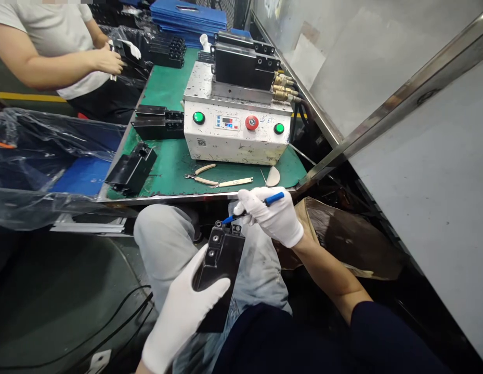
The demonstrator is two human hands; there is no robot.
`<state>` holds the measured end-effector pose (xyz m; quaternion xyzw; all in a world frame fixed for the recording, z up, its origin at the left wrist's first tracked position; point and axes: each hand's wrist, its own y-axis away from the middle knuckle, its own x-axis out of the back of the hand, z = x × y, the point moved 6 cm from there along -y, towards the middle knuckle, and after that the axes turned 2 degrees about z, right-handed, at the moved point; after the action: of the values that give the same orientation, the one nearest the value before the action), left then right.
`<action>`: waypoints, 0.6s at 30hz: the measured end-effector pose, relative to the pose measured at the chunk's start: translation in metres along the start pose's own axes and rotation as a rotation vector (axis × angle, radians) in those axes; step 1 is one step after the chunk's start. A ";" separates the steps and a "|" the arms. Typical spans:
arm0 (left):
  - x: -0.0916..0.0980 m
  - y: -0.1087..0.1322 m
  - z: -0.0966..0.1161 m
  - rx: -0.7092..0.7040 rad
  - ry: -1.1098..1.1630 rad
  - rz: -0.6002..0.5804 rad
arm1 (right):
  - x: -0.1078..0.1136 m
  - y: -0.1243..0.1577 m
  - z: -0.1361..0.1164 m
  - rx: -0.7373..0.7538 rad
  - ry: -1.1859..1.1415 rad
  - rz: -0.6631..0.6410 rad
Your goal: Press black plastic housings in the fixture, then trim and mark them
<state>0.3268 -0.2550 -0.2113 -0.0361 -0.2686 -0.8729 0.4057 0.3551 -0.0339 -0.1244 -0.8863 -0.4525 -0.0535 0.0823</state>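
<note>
Over my lap, my left hand [194, 301] in a white glove wraps round a black box-shaped plastic housing [221, 275]. The housing tilts away from me and shows round metal-rimmed holes along its upper left edge. My right hand [270, 215], also gloved in white, pinches a blue and black pen-shaped tool [274, 198]. The tool's blue tip is at the housing's top end, between two small lugs; whether it touches cannot be made out. Ahead on the green table [167, 88] lie cutting pliers [202, 176] with pale handles.
A white machine [237, 140] with green buttons and a red knob carries a black housing [241, 67]. More housings [132, 169] stand at the table's left. A plastic-lined bin [85, 174] is beside it. At upper left, a co-worker [57, 52] handles a dark part. A metal post [381, 104] slants at right.
</note>
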 end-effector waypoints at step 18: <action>0.002 0.000 -0.003 0.007 -0.016 -0.005 | -0.010 0.007 -0.001 0.107 0.032 -0.080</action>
<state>0.3258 -0.2578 -0.2134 -0.0411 -0.2752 -0.8726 0.4014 0.3547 -0.0458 -0.1258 -0.8608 -0.4885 -0.0469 0.1346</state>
